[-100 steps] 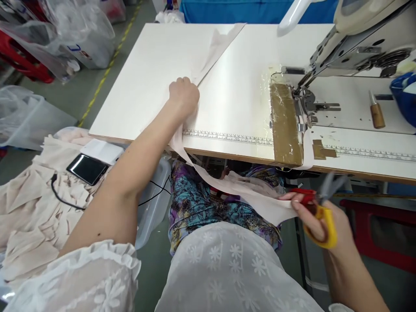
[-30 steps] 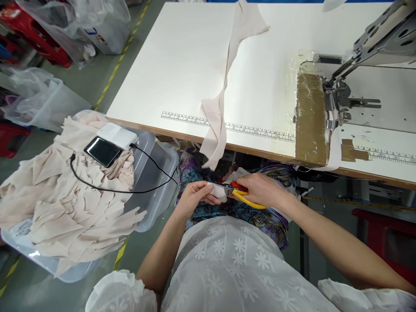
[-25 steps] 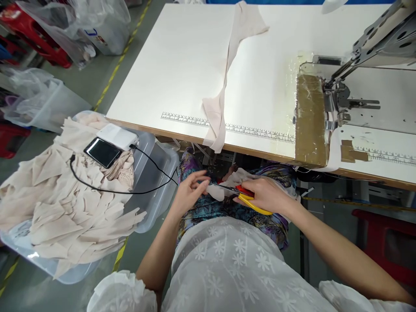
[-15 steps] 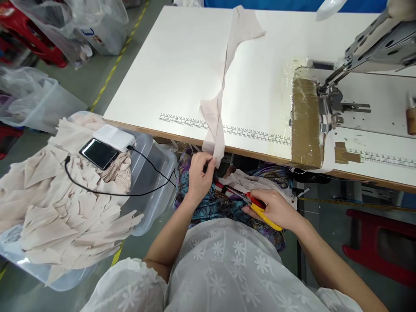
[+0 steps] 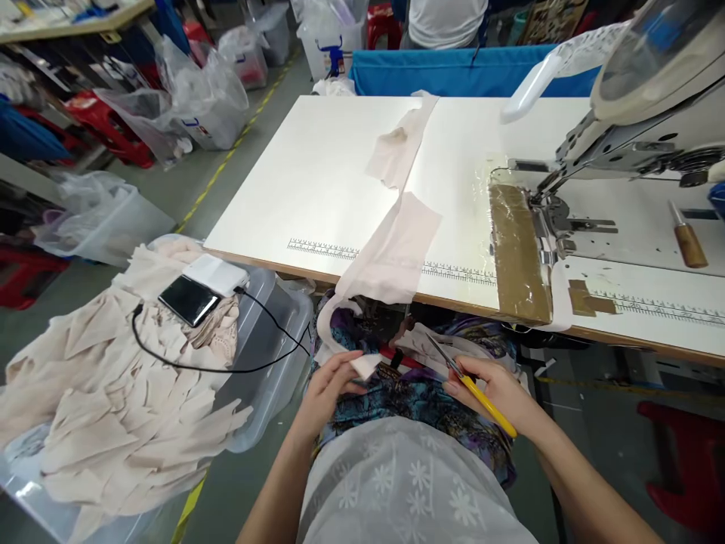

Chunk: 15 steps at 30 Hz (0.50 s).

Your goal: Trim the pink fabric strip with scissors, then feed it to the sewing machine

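Observation:
My left hand (image 5: 331,384) pinches the lower end of a long pale pink fabric strip (image 5: 396,249). The strip runs from my lap up over the front edge of the white sewing table (image 5: 317,174) and across its top. My right hand (image 5: 498,393) is closed on yellow and red handled scissors (image 5: 470,381), blades pointing up and left, a short way right of the strip's end. Both hands hover over my lap, which is covered in blue patterned cloth (image 5: 413,393).
A sewing machine (image 5: 623,98) stands at the table's right, with a brown taped plate (image 5: 518,253) and a wooden-handled tool (image 5: 686,238). At my left, a clear bin (image 5: 266,355) holds piled pink fabric pieces (image 5: 113,385), a phone (image 5: 189,299) and a cable. Plastic bags and red stools surround the floor.
My left hand took the strip's hanging end at the table edge and drew it down to my lap; the strip slid toward me. The right hand stayed on the scissors. The view tilted up.

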Each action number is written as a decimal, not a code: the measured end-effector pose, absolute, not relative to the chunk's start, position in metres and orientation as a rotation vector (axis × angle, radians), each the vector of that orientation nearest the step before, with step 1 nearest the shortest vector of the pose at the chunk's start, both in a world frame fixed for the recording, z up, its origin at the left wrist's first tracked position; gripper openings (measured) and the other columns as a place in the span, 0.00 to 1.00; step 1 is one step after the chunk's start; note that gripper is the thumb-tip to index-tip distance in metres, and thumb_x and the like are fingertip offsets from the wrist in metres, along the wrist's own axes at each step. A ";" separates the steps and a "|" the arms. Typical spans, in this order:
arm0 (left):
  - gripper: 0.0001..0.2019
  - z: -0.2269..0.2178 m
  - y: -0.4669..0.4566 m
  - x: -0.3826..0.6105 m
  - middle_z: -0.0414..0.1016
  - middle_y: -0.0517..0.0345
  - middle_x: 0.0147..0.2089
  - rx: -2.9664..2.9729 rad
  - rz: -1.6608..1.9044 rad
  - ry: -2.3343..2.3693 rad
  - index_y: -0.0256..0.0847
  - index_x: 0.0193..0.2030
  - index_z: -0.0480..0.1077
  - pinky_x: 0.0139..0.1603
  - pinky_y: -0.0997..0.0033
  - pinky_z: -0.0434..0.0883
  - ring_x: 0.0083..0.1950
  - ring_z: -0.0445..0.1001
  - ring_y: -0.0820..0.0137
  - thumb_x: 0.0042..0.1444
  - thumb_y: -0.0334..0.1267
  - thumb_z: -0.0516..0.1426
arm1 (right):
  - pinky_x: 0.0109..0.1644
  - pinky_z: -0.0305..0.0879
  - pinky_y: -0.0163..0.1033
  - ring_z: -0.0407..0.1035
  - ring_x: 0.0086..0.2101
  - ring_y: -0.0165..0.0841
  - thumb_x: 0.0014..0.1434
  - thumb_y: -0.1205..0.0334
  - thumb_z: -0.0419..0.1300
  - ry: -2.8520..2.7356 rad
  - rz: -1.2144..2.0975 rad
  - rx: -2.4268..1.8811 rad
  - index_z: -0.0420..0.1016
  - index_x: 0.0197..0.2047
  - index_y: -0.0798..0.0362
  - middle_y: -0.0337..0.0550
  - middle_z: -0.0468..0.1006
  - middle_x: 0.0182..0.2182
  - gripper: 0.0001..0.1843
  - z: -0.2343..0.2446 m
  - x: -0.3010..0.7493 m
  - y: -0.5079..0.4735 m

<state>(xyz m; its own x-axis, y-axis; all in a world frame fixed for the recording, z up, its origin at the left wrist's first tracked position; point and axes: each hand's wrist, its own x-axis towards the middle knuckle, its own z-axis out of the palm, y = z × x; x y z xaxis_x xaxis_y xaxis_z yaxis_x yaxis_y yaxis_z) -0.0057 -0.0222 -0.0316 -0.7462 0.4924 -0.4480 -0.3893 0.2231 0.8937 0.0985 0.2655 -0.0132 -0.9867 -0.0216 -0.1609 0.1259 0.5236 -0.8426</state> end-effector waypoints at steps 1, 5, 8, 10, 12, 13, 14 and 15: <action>0.24 -0.018 -0.008 -0.005 0.77 0.49 0.46 0.219 1.599 1.770 0.41 0.57 0.68 0.40 0.67 0.75 0.43 0.76 0.64 0.61 0.55 0.54 | 0.28 0.53 0.36 0.56 0.24 0.32 0.65 0.43 0.54 2.604 -1.452 0.080 0.58 0.26 0.49 0.36 0.60 0.23 0.23 -0.011 0.096 0.265; 0.13 0.018 0.026 -0.015 0.73 0.52 0.38 0.617 1.422 2.217 0.41 0.38 0.73 0.33 0.73 0.68 0.36 0.71 0.69 0.64 0.47 0.54 | 0.28 0.51 0.37 0.55 0.24 0.32 0.66 0.41 0.54 2.545 -1.393 0.050 0.59 0.27 0.49 0.36 0.60 0.23 0.24 -0.002 0.089 0.268; 0.16 0.025 0.030 -0.022 0.72 0.49 0.43 0.777 1.369 2.399 0.40 0.31 0.72 0.31 0.73 0.66 0.34 0.69 0.71 0.65 0.47 0.53 | 0.27 0.49 0.37 0.53 0.23 0.31 0.65 0.38 0.53 2.487 -1.313 0.011 0.58 0.27 0.49 0.35 0.58 0.23 0.26 0.006 0.085 0.271; 0.16 0.023 0.030 -0.025 0.74 0.50 0.42 0.692 1.403 2.222 0.40 0.35 0.73 0.27 0.74 0.65 0.27 0.69 0.75 0.65 0.49 0.52 | 0.28 0.49 0.36 0.53 0.24 0.31 0.66 0.36 0.51 2.440 -1.310 -0.036 0.57 0.28 0.49 0.36 0.58 0.24 0.27 0.009 0.080 0.272; 0.19 0.019 0.031 -0.026 0.75 0.54 0.31 0.517 1.437 1.916 0.39 0.38 0.73 0.22 0.75 0.63 0.20 0.68 0.76 0.64 0.53 0.53 | 0.28 0.49 0.36 0.53 0.25 0.31 0.66 0.35 0.49 2.378 -1.346 -0.102 0.57 0.28 0.49 0.35 0.57 0.24 0.27 0.011 0.074 0.272; 0.20 0.016 0.032 -0.026 0.74 0.57 0.27 0.428 1.457 1.783 0.38 0.38 0.73 0.21 0.76 0.63 0.19 0.69 0.75 0.62 0.56 0.55 | 0.27 0.49 0.35 0.52 0.25 0.31 0.67 0.34 0.48 2.346 -1.367 -0.135 0.57 0.29 0.49 0.35 0.56 0.24 0.27 0.011 0.071 0.272; 0.21 0.014 0.033 -0.026 0.74 0.57 0.25 0.352 1.484 1.687 0.37 0.38 0.72 0.21 0.77 0.64 0.20 0.72 0.73 0.59 0.58 0.57 | 0.27 0.49 0.35 0.51 0.25 0.30 0.66 0.34 0.48 2.314 -1.380 -0.164 0.57 0.29 0.49 0.35 0.55 0.24 0.28 0.011 0.067 0.271; 0.22 0.012 0.034 -0.026 0.75 0.56 0.25 0.292 1.516 1.629 0.37 0.38 0.71 0.22 0.77 0.66 0.22 0.75 0.71 0.57 0.59 0.59 | 0.27 0.49 0.35 0.51 0.25 0.30 0.66 0.33 0.47 2.287 -1.382 -0.189 0.56 0.29 0.49 0.34 0.55 0.25 0.28 0.011 0.063 0.271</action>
<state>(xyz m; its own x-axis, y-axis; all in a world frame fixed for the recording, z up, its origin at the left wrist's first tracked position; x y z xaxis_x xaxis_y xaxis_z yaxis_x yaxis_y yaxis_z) -0.0264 0.0336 0.0117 -0.5962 0.6813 -0.4248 -0.3748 0.2318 0.8977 0.0629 0.2709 0.0109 -0.8856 -0.3441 -0.3120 0.1161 0.4864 -0.8660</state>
